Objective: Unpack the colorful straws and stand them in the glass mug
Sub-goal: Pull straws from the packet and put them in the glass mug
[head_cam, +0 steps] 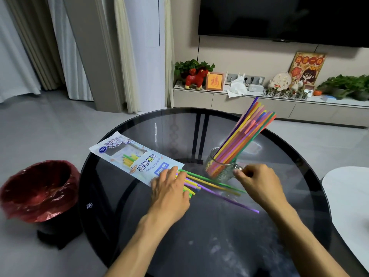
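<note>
Head view: I record a glass mug [219, 168] standing on the round dark glass table [199, 236], holding a large bundle of colorful straws [245, 134] that lean up and to the right, their tops well above the rim. The straw package [131, 156] lies flat on the table left of the mug; through its clear window I see a few yellow and green straws inside, and several loose straws [217, 188], green, yellow and purple, stick out of its near end across the table toward the right. My left hand [169, 188] lies palm down, fingers spread, on the package's near end and the straws' near ends, pressing rather than gripping. My right hand [257, 180] is at the mug's handle, fingers curled around it; the handle itself is mostly covered. A bin with a red liner [38, 188] stands on the floor left of the table; I cannot see its contents.
</note>
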A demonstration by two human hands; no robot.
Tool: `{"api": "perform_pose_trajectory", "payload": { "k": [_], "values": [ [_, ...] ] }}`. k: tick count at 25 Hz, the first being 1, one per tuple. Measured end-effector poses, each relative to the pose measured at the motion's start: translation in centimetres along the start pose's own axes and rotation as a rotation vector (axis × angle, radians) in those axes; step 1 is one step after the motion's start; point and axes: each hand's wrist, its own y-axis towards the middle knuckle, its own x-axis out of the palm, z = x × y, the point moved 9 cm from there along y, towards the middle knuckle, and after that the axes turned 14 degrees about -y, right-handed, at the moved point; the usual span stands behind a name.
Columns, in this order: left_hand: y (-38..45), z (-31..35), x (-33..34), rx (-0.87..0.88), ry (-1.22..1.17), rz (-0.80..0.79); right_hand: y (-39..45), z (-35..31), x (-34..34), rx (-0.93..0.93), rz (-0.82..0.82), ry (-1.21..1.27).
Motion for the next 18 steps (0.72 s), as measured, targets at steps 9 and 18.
{"api": "perform_pose_trajectory", "payload": {
  "k": [9,18],
  "values": [
    [-1.1,-1.0,2.1,-0.024,0.134,-0.284,-4.0,-8.0,6.1,-0.420,-0.065,-0.290],
    [-1.4,-0.7,2.7,0.015,0.156,-0.287,-4.4,-9.5,7.7,-0.392,-0.124,-0.406]
  ]
}}
